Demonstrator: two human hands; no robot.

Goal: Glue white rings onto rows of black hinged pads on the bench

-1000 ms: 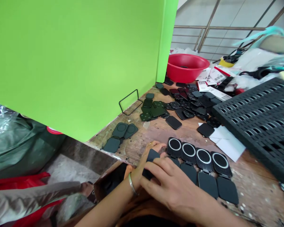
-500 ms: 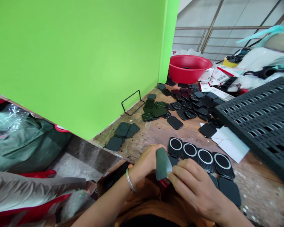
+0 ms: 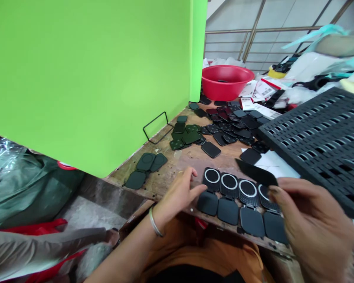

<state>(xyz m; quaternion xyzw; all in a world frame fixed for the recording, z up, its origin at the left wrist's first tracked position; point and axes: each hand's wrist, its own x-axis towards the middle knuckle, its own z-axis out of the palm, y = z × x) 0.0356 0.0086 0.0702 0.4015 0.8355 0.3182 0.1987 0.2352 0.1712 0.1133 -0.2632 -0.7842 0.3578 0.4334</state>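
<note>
My right hand is raised at the right, pinching a thin dark flat piece by its near end. My left hand rests at the table's near edge with fingers loosely spread, its fingertips touching the leftmost of a row of several black hinged pads with white rings. A metal bangle circles the left wrist. The row lies flat along the front edge of the wooden table.
A heap of dark pads lies further back, with a few green-black ones at the left edge. A black perforated crate fills the right. A red basin stands at the back by a green panel. White papers lie nearby.
Both hands held a dark flat piece together near the table edge. Now my right hand has carried it up and to the right, and my left hand has let go and settled by the row.
</note>
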